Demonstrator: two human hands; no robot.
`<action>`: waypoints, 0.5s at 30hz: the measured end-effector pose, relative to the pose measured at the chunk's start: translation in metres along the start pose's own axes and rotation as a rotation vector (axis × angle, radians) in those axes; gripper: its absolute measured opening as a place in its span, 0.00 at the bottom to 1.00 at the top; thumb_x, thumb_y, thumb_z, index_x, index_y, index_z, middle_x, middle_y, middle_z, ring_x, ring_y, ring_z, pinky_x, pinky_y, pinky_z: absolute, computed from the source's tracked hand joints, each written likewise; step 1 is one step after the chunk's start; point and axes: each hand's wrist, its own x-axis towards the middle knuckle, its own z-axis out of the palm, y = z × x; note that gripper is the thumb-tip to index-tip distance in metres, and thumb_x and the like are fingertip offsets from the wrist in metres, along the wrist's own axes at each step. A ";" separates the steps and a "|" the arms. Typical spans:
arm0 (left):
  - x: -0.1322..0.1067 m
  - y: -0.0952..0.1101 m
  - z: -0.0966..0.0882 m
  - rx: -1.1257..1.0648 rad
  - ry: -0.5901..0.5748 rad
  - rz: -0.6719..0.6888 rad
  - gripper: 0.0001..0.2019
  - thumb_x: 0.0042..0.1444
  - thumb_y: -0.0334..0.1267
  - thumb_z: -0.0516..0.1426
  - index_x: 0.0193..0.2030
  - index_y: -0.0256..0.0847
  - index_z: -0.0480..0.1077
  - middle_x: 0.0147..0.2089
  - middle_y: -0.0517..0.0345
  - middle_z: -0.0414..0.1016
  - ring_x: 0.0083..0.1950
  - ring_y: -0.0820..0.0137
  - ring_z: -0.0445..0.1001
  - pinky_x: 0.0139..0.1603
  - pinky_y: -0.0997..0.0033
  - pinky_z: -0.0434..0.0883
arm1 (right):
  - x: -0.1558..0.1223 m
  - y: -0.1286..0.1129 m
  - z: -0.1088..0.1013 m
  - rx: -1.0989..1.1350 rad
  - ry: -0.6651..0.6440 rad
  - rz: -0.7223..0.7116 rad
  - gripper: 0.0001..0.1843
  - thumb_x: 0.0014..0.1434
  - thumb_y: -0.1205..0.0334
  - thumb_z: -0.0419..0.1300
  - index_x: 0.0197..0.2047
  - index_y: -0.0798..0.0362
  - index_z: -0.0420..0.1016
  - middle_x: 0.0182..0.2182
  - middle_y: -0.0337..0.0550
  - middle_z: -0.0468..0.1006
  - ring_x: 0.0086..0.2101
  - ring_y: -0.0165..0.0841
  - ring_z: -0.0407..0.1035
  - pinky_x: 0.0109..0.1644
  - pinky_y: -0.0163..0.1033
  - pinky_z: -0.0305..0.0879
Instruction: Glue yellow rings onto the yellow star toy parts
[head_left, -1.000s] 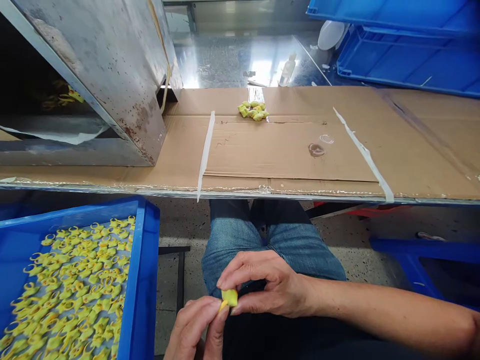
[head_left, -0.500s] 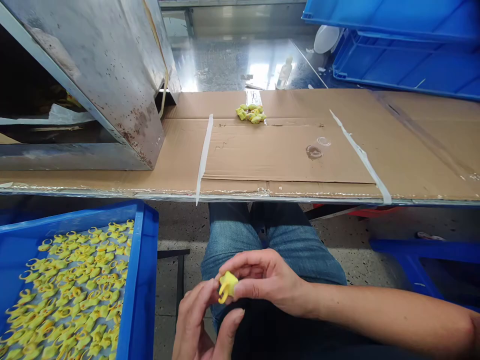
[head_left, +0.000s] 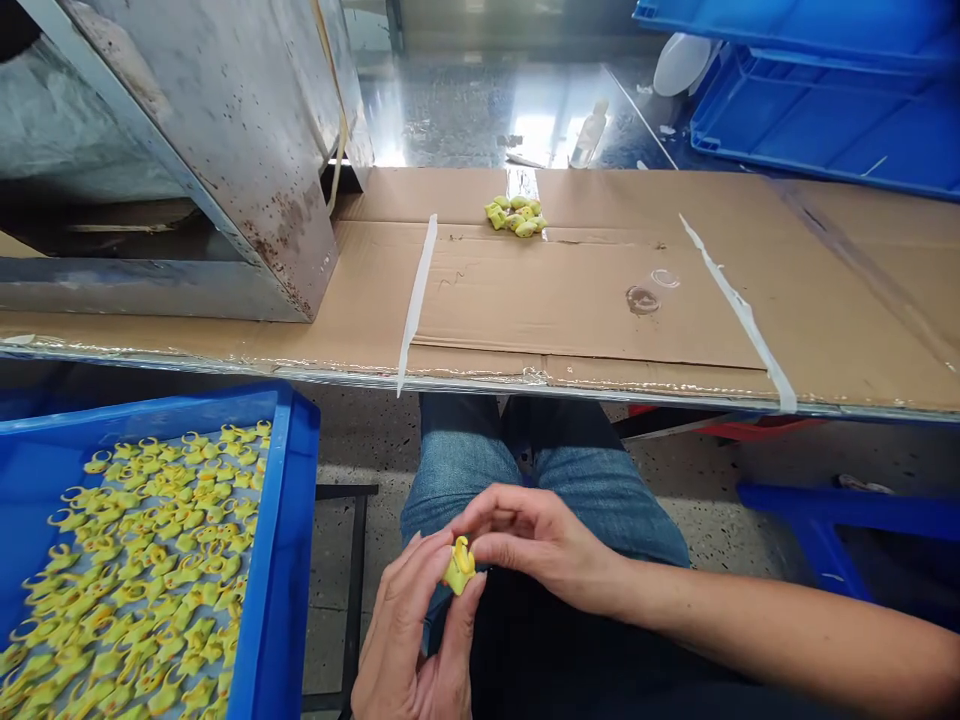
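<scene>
Over my lap, my left hand point(head_left: 424, 610) pinches a small yellow star-shaped piece point(head_left: 459, 568) between thumb and fingers. A curved yellow loop stands up from the piece. From the right, my right hand point(head_left: 529, 540) closes its thumb and fingertips at the loop side; its fingertips are partly hidden. At the left, a blue crate point(head_left: 279, 520) holds many similar yellow pieces point(head_left: 161, 570) with curled loops, spread over its bottom. Several more yellow pieces point(head_left: 516, 215) lie in a small cluster on the cardboard-covered bench point(head_left: 570, 300).
A stained metal housing point(head_left: 247, 150) stands on the bench at the left. Blue crates point(head_left: 825, 115) are stacked at the back right, with a clear bottle point(head_left: 589, 133) left of them. White tape strips point(head_left: 420, 290) cross the cardboard. A blue stool-like object point(head_left: 802, 540) is at the lower right.
The yellow piece has been turned so its loop points up instead of down. My left thumb has closed onto it. The camera view has shifted slightly.
</scene>
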 end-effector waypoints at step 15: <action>-0.003 0.010 0.008 -0.712 0.067 -0.887 0.16 0.38 0.36 0.70 0.37 0.42 0.79 0.35 0.54 0.83 0.32 0.64 0.81 0.32 0.71 0.78 | -0.006 -0.016 -0.005 -0.626 0.019 -0.410 0.08 0.61 0.62 0.64 0.37 0.58 0.80 0.29 0.44 0.77 0.30 0.28 0.70 0.35 0.31 0.67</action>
